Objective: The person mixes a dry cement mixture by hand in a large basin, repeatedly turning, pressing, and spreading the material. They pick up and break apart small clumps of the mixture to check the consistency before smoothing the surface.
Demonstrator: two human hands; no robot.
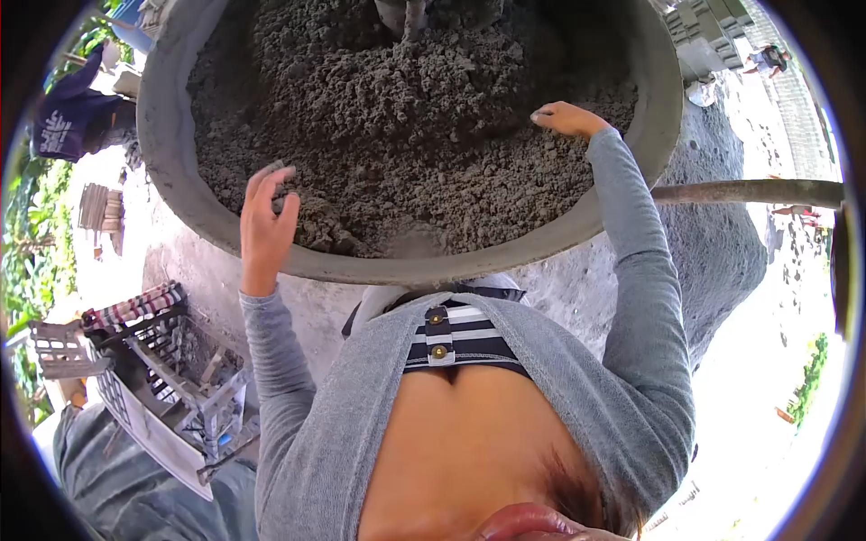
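A large round mixing pan (388,269) stands in front of my body, filled with dark, crumbly, damp-looking concrete mix (388,99). Over the near left rim is my left hand (269,216), its thumb and fingers apart and slightly bent, with nothing between them. My right hand (570,119) is over the mix on the right side, palm down, its fingers loosely stretched toward the left and their undersides hidden. A metal mixer shaft or paddle (403,16) stands in the mix at the far side.
A wooden pole (749,192) juts right from the pan. A grey mound (713,261) lies beside it. Slatted frames (180,388) and grey sheeting (153,478) are at lower left. One person (77,117) is at left, another (769,59) far right, near stacked blocks (708,32).
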